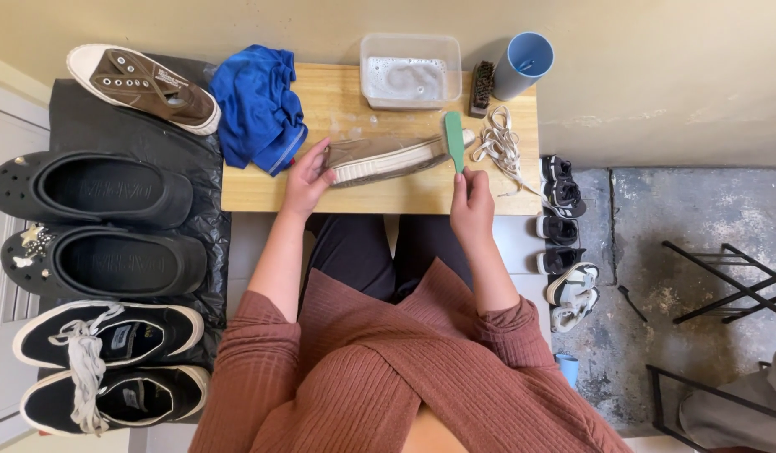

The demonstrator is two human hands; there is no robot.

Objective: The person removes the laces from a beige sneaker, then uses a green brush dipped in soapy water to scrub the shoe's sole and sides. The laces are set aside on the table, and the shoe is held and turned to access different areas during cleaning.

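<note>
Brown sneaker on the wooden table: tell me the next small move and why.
Probably draw the green brush along the white sole edge of the brown sneaker. The right hand holds the brush with its head at the toe end, the left hand steadies the heel end, and the shoe lies on its side with the sole edge exposed. Soapy water sits in the plastic tub behind.

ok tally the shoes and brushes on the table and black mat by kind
brown sneakers: 2
black clogs: 2
black lace-up sneakers: 2
green brush: 1
wooden brush: 1
total: 8
</note>
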